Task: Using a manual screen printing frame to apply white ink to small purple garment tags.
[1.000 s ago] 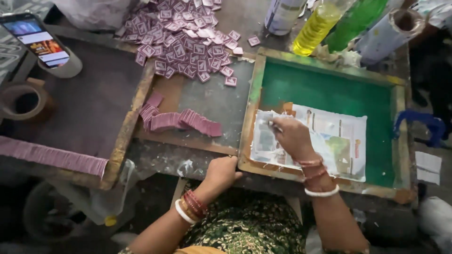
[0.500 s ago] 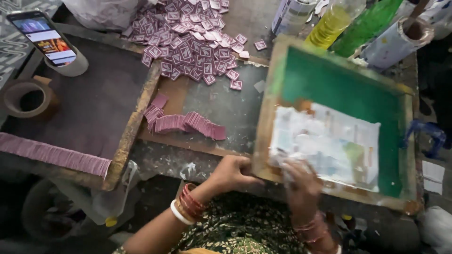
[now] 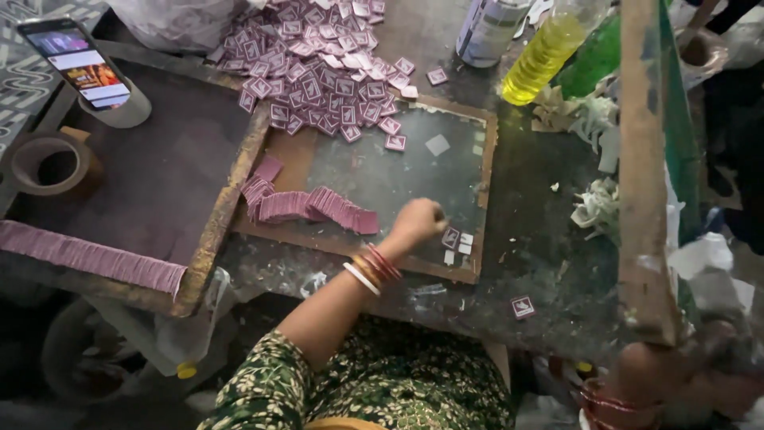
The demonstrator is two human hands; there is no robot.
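My left hand (image 3: 418,221) reaches over a dark printing board (image 3: 382,171) with a wooden rim. Its fingers are curled tight on a small printed card (image 3: 450,237) near the board's front right corner. My right hand (image 3: 637,374), blurred at the bottom right, grips the wooden edge of a green screen frame (image 3: 641,199), which stands tilted up on the right. A fanned row of pink cards (image 3: 318,207) lies on the board left of my left hand. A heap of pink cards (image 3: 318,64) spreads behind the board.
A phone (image 3: 76,64) leans in a grey cup at the back left, beside a tape roll (image 3: 52,163). A long row of pink cards (image 3: 87,259) runs along the left front. A yellow bottle (image 3: 541,56), white can (image 3: 489,28), crumpled paper wads (image 3: 597,207) and one loose card (image 3: 523,306) lie around.
The screen frame has swung up from flat on the board to nearly upright at the right. My left hand left the table's front edge and reached onto the uncovered board.
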